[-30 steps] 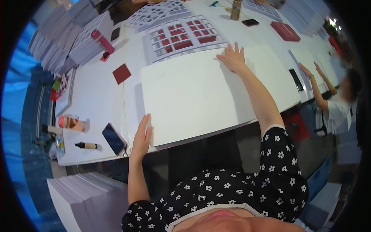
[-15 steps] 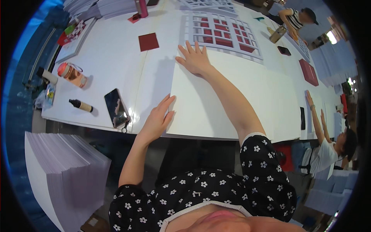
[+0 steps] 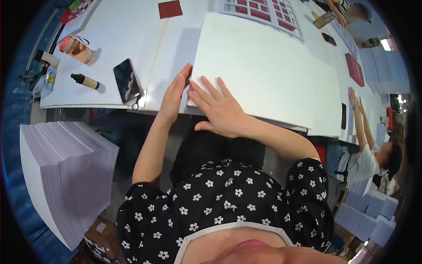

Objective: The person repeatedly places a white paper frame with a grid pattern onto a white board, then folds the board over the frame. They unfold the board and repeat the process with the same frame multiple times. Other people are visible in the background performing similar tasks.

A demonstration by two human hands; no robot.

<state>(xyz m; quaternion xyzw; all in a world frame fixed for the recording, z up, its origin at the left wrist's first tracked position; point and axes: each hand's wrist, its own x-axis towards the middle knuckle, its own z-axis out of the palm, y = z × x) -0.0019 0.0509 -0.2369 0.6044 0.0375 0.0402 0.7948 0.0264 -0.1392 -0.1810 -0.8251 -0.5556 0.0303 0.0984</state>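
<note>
A large white sheet (image 3: 259, 61) lies on the white table in front of me, with a second white sheet (image 3: 327, 97) at its right edge. My right hand (image 3: 222, 108) rests flat on the big sheet's near left corner, fingers spread. Along the left edge of that sheet stands my left hand (image 3: 175, 94), its fingers stretched out and its palm turned toward the edge. Neither hand grips anything. Beyond the sheet is a white lattice panel (image 3: 266, 13) with dark red showing through its openings.
To the left lie a smartphone (image 3: 126, 81), a small black-capped bottle (image 3: 85, 81) and a red-lidded drink bottle (image 3: 77, 49). A red square (image 3: 170, 9) lies farther back. A tall paper stack (image 3: 79, 171) stands beside me. At right, a co-worker in white (image 3: 367, 163) reaches over the table.
My right hand has come back from the sheet's far left corner to its near left corner. My left hand has turned more upright against the edge. The whole view has shifted downward.
</note>
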